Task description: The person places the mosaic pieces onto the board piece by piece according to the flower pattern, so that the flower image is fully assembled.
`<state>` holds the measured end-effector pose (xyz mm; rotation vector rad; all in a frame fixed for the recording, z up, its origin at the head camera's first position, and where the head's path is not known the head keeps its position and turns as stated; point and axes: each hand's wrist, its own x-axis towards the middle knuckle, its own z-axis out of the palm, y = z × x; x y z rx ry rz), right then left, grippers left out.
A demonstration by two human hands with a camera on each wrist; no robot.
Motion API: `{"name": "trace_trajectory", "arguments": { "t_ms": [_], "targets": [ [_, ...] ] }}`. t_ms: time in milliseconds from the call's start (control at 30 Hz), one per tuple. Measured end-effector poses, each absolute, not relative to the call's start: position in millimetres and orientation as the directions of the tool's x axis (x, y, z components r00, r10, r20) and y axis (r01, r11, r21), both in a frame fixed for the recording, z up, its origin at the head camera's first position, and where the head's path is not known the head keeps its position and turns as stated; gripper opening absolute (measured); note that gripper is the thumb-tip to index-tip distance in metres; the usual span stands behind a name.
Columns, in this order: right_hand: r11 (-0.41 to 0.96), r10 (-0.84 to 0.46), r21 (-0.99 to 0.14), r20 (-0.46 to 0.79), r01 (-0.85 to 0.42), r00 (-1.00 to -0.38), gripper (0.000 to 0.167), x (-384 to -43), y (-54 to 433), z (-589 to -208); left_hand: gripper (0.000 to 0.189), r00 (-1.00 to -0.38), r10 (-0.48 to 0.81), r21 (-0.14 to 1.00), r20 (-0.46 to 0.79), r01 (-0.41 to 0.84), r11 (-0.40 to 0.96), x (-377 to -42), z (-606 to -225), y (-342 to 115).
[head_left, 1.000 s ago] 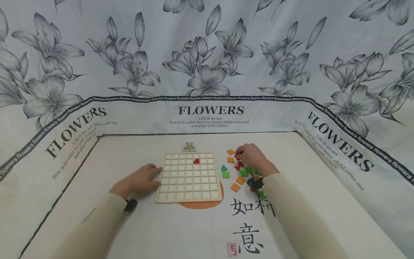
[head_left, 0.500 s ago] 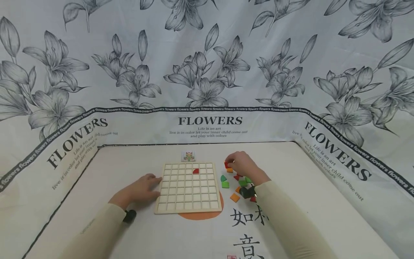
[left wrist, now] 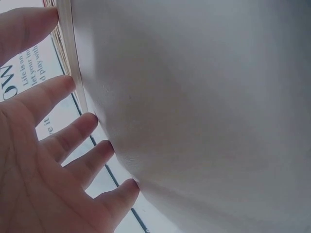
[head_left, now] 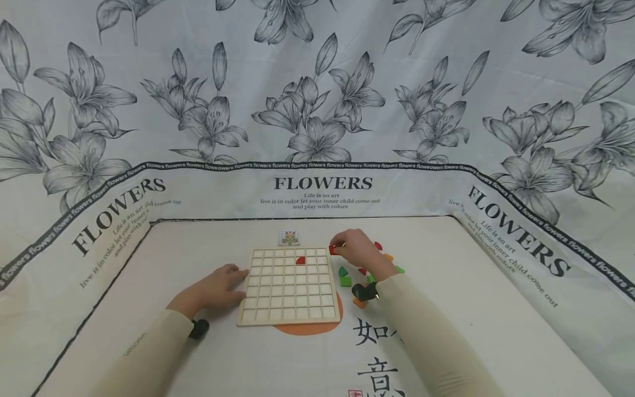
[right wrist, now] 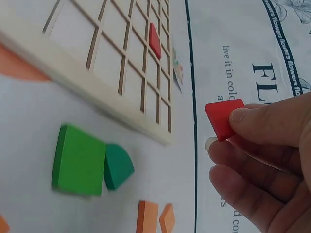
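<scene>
Tile (right wrist: pixel 221 115), red, sits pinched in the right hand (head_left: pixel 358 250); the left hand (head_left: pixel 217 285), outspread, touches the grid board (head_left: pixel 289 288).

"What was worn?"

"Long, pale beige sleeves (head_left: pixel 159 347) reached toward both wrists, with small, rounded black devices (head_left: pixel 200 330) at the cuffs."

"And past those?"

"Left hand (head_left: pixel 213 288) and right hand (head_left: pixel 358 247) were bare."

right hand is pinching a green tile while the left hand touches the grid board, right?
Not green: the right wrist view shows the right hand pinching a red tile. The left hand does touch the grid board.
</scene>
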<state>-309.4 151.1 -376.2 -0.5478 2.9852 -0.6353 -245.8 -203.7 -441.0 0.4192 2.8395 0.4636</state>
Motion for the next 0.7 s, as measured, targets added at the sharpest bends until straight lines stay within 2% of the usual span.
{"name": "trace_trajectory", "arguments": {
  "t_ms": [300,700],
  "targets": [
    [0.807,-0.36,-0.482,0.056,-0.341,-0.931,0.02,-311,131,-383,0.064,-0.931,0.32,0.341,-0.173,0.248,0.907,-246,-440,-204],
    [0.778,-0.381,-0.521,0.052,-0.351,-0.923,0.021,-317,113,-391,0.065,-0.933,0.307,0.343,-0.185,0.231,0.91,-243,-439,-201]
  ]
}}
